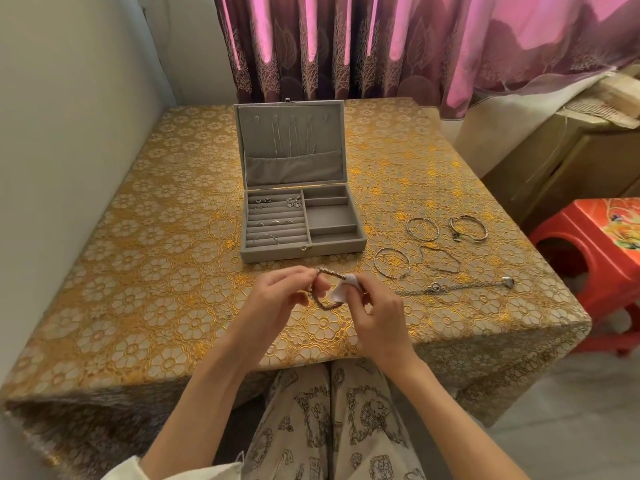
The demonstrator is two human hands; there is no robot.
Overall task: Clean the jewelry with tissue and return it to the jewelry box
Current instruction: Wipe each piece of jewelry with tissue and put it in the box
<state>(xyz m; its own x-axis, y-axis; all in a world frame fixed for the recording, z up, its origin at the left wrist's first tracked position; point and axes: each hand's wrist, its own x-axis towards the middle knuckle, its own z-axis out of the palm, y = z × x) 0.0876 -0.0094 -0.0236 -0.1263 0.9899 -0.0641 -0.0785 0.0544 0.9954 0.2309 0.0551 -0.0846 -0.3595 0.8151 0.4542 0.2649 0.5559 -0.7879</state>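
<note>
The worktop (145,271) wore a golden-yellow cloth patterned with pale lace-like flowers. The jewelry box (298,249) was plain grey inside and out. The bracelet (327,271) was a twisted silver-brown, the tissue (341,289) white. The curtain (346,46) was deep purple with pink-lit stripes and pale leaf motifs. The stool (588,244) was bright red. The trousers (329,427) were cream with dark cartoon outlines.

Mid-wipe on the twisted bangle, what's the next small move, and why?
Probably slide the white tissue further along the twisted silver bangle: the right hand pinches it at one spot only, the left hand holds the bangle, and the open grey jewelry box waits.
</note>
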